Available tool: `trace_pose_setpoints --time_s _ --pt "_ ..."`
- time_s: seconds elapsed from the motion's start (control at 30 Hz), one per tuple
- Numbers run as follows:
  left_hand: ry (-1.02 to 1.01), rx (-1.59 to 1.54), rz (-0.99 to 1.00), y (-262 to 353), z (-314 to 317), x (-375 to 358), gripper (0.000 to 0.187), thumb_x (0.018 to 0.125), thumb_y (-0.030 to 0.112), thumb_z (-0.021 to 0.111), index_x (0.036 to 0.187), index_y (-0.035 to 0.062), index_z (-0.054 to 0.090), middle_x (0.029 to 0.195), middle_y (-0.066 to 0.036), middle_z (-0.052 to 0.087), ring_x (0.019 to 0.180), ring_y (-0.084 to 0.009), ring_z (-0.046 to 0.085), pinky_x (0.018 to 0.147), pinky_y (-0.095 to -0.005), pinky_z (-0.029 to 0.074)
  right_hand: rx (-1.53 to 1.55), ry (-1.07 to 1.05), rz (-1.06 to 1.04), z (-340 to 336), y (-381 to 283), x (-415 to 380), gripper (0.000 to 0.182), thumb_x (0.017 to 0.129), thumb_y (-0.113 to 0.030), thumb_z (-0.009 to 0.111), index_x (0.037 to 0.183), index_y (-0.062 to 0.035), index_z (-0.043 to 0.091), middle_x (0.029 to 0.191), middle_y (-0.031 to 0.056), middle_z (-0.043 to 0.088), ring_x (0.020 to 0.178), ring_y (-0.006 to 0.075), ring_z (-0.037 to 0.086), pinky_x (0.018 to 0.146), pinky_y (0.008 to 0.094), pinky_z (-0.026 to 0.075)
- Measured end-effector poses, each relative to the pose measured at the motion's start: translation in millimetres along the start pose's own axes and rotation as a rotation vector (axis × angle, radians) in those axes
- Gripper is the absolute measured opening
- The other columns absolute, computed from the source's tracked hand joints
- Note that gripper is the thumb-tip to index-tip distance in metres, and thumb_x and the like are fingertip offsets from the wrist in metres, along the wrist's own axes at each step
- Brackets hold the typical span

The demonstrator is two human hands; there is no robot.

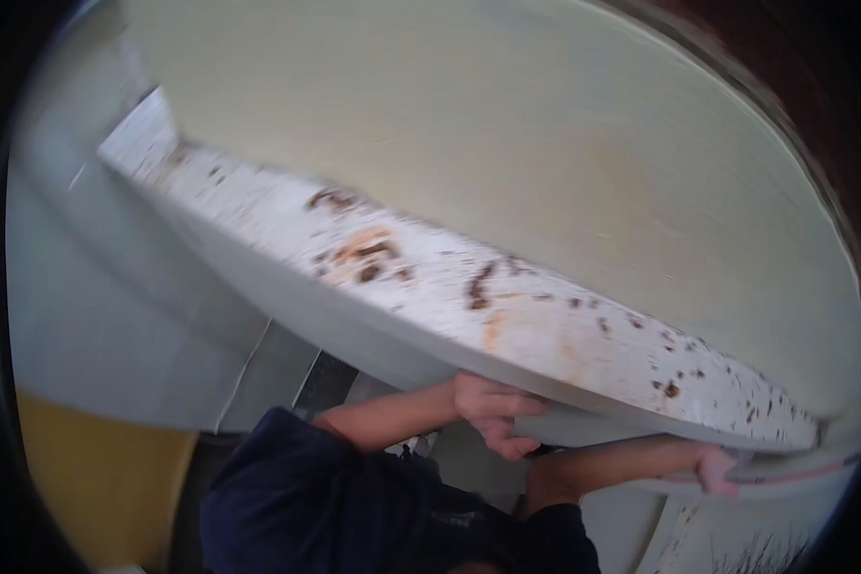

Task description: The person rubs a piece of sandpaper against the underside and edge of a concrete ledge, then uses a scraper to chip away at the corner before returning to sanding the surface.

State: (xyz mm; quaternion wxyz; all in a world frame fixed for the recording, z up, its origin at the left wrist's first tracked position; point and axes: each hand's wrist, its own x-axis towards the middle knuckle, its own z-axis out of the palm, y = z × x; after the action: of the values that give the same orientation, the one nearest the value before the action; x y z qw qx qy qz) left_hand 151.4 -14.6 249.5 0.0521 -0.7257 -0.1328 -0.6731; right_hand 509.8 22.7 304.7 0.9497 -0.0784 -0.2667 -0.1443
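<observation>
My left hand (497, 411) is just under the lower edge of a white ledge (430, 287) marked with brown and rusty spots. Its fingers are half bent and apart, with nothing clearly held; a small dark patch shows by the fingertips. Farther right, my right hand (717, 470) is blurred beneath the ledge's right part. It is beside a thin pinkish-red line (804, 474) on a pale surface. Whether its fingers grip anything cannot be made out.
A large pale greenish panel (507, 124) rises above the ledge. At the lower left is a yellow surface (105, 478), below a grey-white wall (163, 325) with a thin cord. Dark marks cover a pale surface (756, 536) at the lower right.
</observation>
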Motion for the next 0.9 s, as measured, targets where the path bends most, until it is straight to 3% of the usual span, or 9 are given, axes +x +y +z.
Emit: trace_pose_setpoints --time_s 0.07,0.33,0.4,0.6,0.7,0.9 --pt "0.169 -0.006 -0.053 -1 -17 5 0.037 0.074 0.040 0.064 0.070 0.0040 0.068 0.072 -0.010 0.068 0.065 -0.0244 0.066 0.069 -0.0306 0.054 0.121 -0.024 0.101 8 6 -22 0.072 0.097 -0.053 0.030 0.145 -0.0002 0.032 0.151 0.0210 0.029 0.141 0.0378 0.023 0.116 0.0534 0.019" --pt "0.259 0.103 -0.170 9 -72 -22 0.032 0.077 0.034 0.061 0.068 0.0032 0.063 0.061 -0.008 0.060 0.052 -0.0228 0.060 0.054 -0.0309 0.050 0.379 -0.041 0.487 64 -24 -119 0.075 0.095 -0.057 0.034 0.145 -0.0013 0.033 0.150 0.0187 0.032 0.139 0.0351 0.027 0.114 0.0513 0.023" --pt "0.230 0.123 -0.148 11 -76 -18 0.038 0.083 0.034 0.057 0.068 -0.0005 0.064 0.061 -0.009 0.063 0.051 -0.0217 0.063 0.051 -0.0304 0.053 0.431 -0.020 0.550 72 -38 -138 0.075 0.094 -0.057 0.035 0.145 -0.0016 0.033 0.149 0.0182 0.033 0.139 0.0344 0.028 0.114 0.0507 0.024" --pt "0.208 0.221 -0.173 20 -112 -29 0.028 0.083 0.024 0.060 0.070 -0.0010 0.063 0.060 -0.009 0.063 0.051 -0.0205 0.062 0.058 -0.0357 0.058 0.545 0.083 0.677 100 -95 -205 0.078 0.093 -0.060 0.038 0.145 -0.0024 0.034 0.148 0.0164 0.036 0.137 0.0324 0.031 0.113 0.0491 0.027" --pt "0.162 0.317 -0.224 28 -146 -36 0.018 0.077 0.016 0.065 0.066 0.0021 0.060 0.059 -0.007 0.059 0.051 -0.0216 0.060 0.058 -0.0345 0.058 0.618 0.148 0.711 130 -116 -242 0.079 0.092 -0.061 0.039 0.145 -0.0028 0.034 0.148 0.0156 0.037 0.137 0.0314 0.033 0.112 0.0483 0.028" --pt "0.233 0.386 -0.294 32 -184 -35 0.017 0.079 0.011 0.063 0.064 0.0027 0.060 0.057 -0.006 0.060 0.049 -0.0185 0.060 0.058 -0.0342 0.058 0.694 0.208 0.782 165 -151 -283 0.081 0.091 -0.063 0.042 0.145 -0.0036 0.035 0.147 0.0139 0.039 0.135 0.0293 0.036 0.111 0.0467 0.031"
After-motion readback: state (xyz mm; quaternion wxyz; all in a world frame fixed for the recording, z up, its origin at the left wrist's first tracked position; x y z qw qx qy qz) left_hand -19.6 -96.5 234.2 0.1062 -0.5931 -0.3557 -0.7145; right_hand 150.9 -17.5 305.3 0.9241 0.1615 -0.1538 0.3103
